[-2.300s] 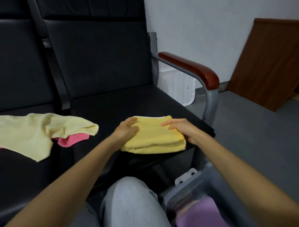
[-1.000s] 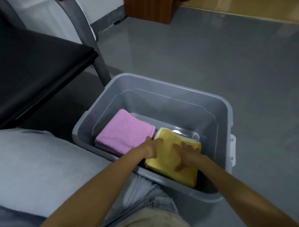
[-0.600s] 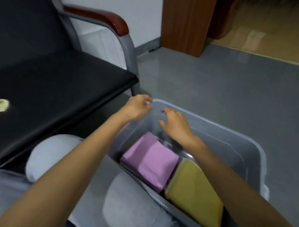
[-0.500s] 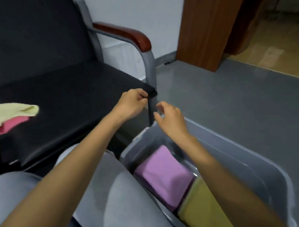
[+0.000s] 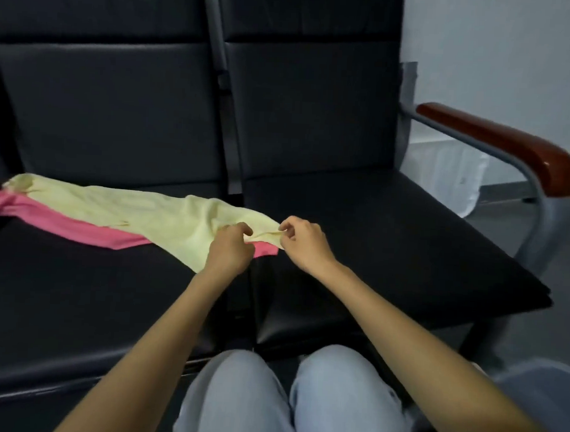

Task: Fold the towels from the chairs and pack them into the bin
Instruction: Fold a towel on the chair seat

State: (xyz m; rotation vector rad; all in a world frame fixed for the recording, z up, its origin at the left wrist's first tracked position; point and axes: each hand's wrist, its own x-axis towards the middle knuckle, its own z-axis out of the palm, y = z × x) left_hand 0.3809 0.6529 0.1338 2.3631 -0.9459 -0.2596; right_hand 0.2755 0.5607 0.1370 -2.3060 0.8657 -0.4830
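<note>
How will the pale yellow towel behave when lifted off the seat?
Probably floppy: the pale yellow towel lies rumpled and limp on the seat. Likely light: left hand and right hand pinch its edge with fingertips. It may drag the pink towel beneath.

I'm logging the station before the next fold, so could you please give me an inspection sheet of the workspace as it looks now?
Surface: two black chair seats side by side.
Job's things: pale yellow towel lies unfolded, mostly on the left seat, over a pink towel; grey bin only partly in view at lower right, contents not visible.
Clutter: nothing seen.
Grippers: left hand and right hand each pinch the pale yellow towel's right end.
Cables: nothing seen.
Surroundings: wooden armrest, white wall, grey floor; the person's knees in jeans.
</note>
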